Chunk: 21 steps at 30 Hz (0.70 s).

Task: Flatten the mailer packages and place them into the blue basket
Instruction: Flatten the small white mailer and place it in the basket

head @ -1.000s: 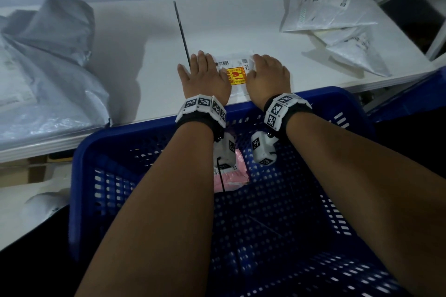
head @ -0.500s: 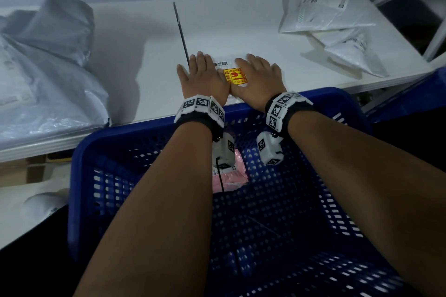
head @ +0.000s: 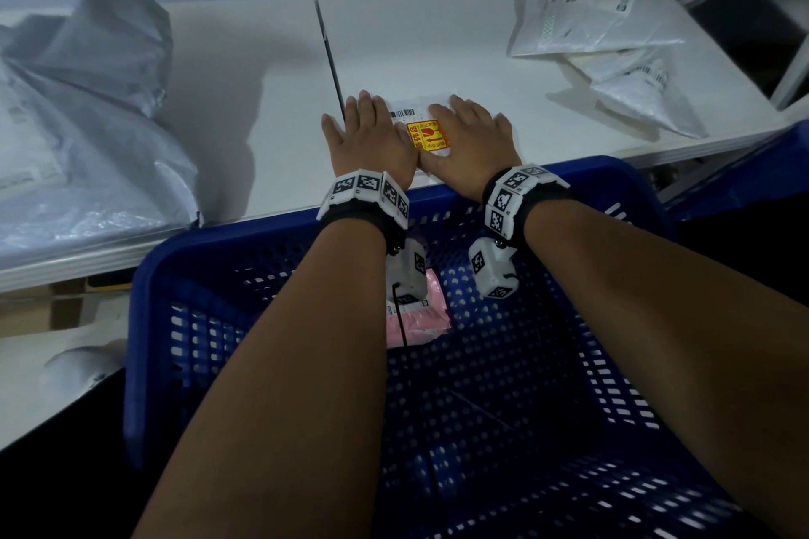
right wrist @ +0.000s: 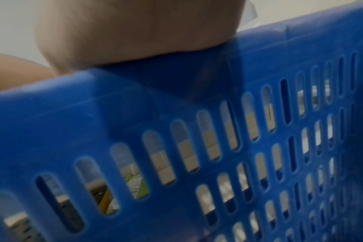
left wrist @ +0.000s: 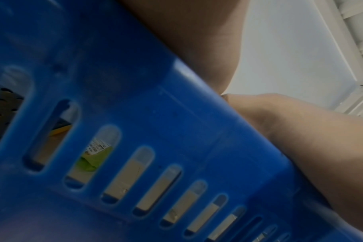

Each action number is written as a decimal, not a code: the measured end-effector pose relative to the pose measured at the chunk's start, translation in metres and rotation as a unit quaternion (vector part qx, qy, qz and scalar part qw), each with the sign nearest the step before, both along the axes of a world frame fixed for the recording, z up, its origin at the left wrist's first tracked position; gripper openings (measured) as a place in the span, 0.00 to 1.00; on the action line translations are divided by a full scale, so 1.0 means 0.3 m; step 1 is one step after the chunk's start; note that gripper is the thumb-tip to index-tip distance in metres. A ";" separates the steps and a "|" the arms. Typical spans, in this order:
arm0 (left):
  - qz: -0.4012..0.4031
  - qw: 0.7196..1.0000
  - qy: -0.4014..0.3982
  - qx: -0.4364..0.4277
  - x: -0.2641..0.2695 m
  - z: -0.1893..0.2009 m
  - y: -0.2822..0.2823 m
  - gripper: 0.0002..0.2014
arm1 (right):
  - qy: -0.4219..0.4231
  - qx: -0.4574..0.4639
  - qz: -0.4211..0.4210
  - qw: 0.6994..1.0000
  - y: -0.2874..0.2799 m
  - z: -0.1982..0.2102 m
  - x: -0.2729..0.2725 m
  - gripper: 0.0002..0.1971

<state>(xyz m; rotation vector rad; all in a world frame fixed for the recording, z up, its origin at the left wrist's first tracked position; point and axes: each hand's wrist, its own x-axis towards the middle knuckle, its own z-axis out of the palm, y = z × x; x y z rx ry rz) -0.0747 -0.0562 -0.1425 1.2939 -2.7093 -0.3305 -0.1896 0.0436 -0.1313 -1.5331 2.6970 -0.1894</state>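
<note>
1. The small white mailer [head: 421, 123] lies flat on the counter [head: 262, 109] at its near edge, directly beyond the blue basket [head: 280, 232], its long axis seemingly across the view.
2. It is pressed by both grips: left hand [head: 367, 136] and right hand [head: 464, 136], fingers straight, nothing clasped.
3. Both are equally near; the basket lies just toward the body.
4. A pink mailer [head: 427, 313] already lies inside.

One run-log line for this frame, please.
stage: flattening | left hand, right hand: palms pressing small white labelled mailer | blue plastic basket: pink mailer inside
</note>
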 end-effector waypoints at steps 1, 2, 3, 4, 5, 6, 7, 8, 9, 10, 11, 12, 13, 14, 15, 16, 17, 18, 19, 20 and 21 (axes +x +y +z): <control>0.001 1.000 0.000 0.000 0.000 0.001 0.000 0.30 | 0.000 0.000 -0.002 1.000 -0.001 -0.001 0.001 0.41; 0.001 1.000 0.001 -0.001 0.001 0.001 -0.001 0.30 | -0.002 -0.001 -0.005 1.000 -0.003 0.000 0.002 0.40; 0.001 1.000 0.001 -0.002 0.001 0.001 -0.001 0.30 | -0.006 -0.002 -0.008 1.000 -0.004 0.001 0.003 0.39; 0.001 1.000 0.001 -0.001 0.001 0.000 -0.002 0.30 | -0.009 -0.004 -0.010 1.000 -0.005 0.002 0.004 0.38; 0.000 1.000 0.001 -0.001 0.001 -0.001 -0.001 0.30 | -0.010 -0.006 -0.011 1.000 -0.005 0.003 0.005 0.37; -0.001 1.000 0.000 -0.001 0.001 -0.002 0.000 0.30 | -0.010 -0.007 -0.011 1.000 -0.005 0.004 0.006 0.37; -0.001 1.000 0.000 -0.001 0.001 -0.002 0.000 0.30 | -0.010 -0.009 -0.012 1.000 -0.004 0.005 0.006 0.36; -0.002 1.000 -0.001 -0.002 0.001 -0.003 0.000 0.30 | -0.010 -0.010 -0.012 1.000 -0.005 0.005 0.006 0.36; -0.003 1.000 -0.002 -0.002 0.001 -0.003 0.000 0.30 | -0.010 -0.011 -0.013 1.000 -0.005 0.005 0.005 0.36; -0.004 1.000 -0.003 -0.003 0.000 -0.003 0.000 0.30 | -0.010 -0.012 -0.013 1.000 -0.005 0.006 0.006 0.35; -0.004 1.000 -0.004 -0.004 0.000 -0.003 0.000 0.30 | -0.009 -0.013 -0.014 1.000 -0.005 0.006 0.007 0.35; -0.004 1.000 -0.006 -0.004 0.000 -0.002 -0.001 0.30 | -0.009 -0.015 -0.015 1.000 -0.004 0.007 0.009 0.35; -0.005 1.000 -0.007 -0.004 0.000 -0.001 0.000 0.30 | -0.009 -0.015 -0.016 1.000 -0.004 0.008 0.011 0.34; -0.005 1.000 -0.008 -0.003 0.000 0.000 0.000 0.30 | -0.010 -0.015 -0.018 1.000 -0.004 0.010 0.012 0.34; -0.006 1.000 -0.008 -0.001 0.001 0.001 0.001 0.30 | -0.013 -0.016 -0.019 1.000 -0.005 0.009 0.013 0.33; -0.008 1.000 -0.009 0.000 0.001 0.002 0.001 0.30 | -0.016 -0.017 -0.022 0.999 -0.007 0.010 0.013 0.32; -0.008 1.000 -0.009 0.001 0.002 0.002 0.002 0.30 | -0.017 -0.020 -0.025 0.999 -0.009 0.009 0.012 0.30; -0.008 1.000 -0.009 0.000 0.003 0.002 0.002 0.30 | -0.016 -0.022 -0.028 0.999 -0.010 0.009 0.010 0.29; -0.007 1.000 -0.009 -0.002 0.003 0.001 0.002 0.30 | -0.014 -0.024 -0.029 0.999 -0.010 0.009 0.009 0.28; -0.006 1.000 -0.008 -0.004 0.003 0.001 0.001 0.30 | -0.012 -0.026 -0.028 0.999 -0.008 0.009 0.008 0.28; -0.006 1.000 -0.007 -0.003 0.003 0.002 0.000 0.30 | -0.012 -0.025 -0.026 0.999 -0.006 0.009 0.009 0.29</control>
